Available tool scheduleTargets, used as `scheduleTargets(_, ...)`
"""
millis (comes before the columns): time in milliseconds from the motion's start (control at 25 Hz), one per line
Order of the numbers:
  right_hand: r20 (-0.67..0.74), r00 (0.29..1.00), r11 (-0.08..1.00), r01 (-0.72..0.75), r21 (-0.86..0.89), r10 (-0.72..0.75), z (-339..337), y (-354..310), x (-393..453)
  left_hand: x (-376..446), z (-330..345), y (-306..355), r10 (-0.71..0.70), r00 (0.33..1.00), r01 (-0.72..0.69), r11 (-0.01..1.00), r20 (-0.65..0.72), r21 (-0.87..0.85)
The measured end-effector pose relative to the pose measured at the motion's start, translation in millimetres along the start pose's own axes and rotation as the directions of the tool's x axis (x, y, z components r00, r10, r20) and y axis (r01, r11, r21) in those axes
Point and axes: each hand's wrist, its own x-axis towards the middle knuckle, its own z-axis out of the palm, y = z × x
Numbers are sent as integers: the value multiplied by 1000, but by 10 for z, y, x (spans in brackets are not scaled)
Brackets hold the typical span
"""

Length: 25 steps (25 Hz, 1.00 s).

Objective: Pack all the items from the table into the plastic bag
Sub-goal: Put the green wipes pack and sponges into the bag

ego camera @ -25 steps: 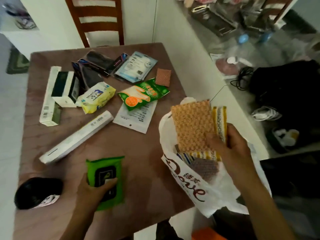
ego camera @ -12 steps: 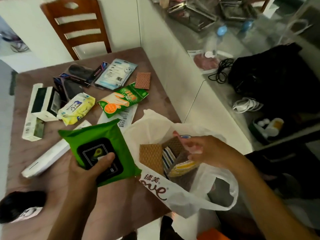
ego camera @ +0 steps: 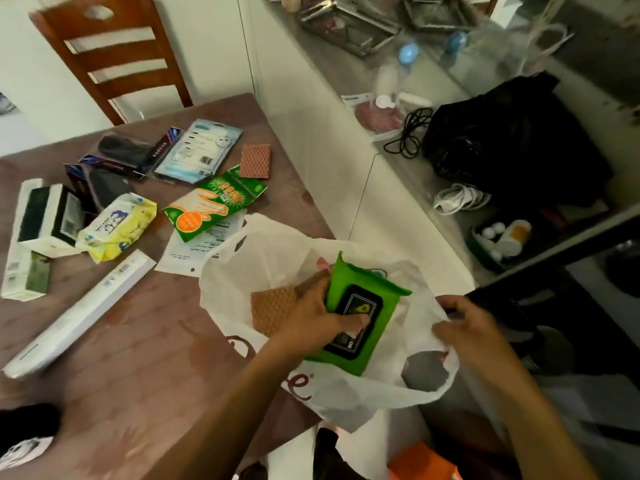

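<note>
A white plastic bag (ego camera: 263, 261) lies open at the table's right front corner. My left hand (ego camera: 311, 317) grips a green wet-wipes pack (ego camera: 367, 306) and holds it inside the bag's mouth, on top of an orange sponge cloth (ego camera: 272, 308). My right hand (ego camera: 467, 327) pinches the bag's right rim by its handle. On the brown table (ego camera: 138, 358) lie a long white box (ego camera: 79, 313), a yellow tissue pack (ego camera: 117, 226), a green glove packet (ego camera: 214, 202), a white paper sleeve (ego camera: 201, 244), a small orange cloth (ego camera: 255, 161), a blue packet (ego camera: 199, 150), dark packets (ego camera: 114, 168) and white boxes (ego camera: 38, 230).
A wooden chair (ego camera: 114, 57) stands behind the table. To the right is a grey counter (ego camera: 346, 74) with a black bag (ego camera: 512, 140), cables and bottles. A black object (ego camera: 27, 427) sits at the table's front left corner. Something orange (ego camera: 426, 462) is below the bag.
My left hand carried the green wipes pack from the table into the bag. My right hand let go of the sponge cloths inside and shifted to the bag's right rim.
</note>
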Motion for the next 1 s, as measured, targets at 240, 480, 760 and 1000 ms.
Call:
scheduleTargets(240,-45,984,952,176,252,-170,-179,-374,-254,219,307,-198,-98,993,60,899,66,434)
scheduleTargets(480,10,972,963,232,137,-235,16,-608,-251,99,335,-204,-177,930,-133,655,322,744)
scheduleTargets(760,-69,940,825,256,-504,-334,294,-737,-247,-104,-143,-208,208,978,-183,817,17,546)
scheduleTargets(1000,53,734,628,613,-479,-677,1078,-1169,-531,-644,-780,-146,364,835,-233,913,-412,334)
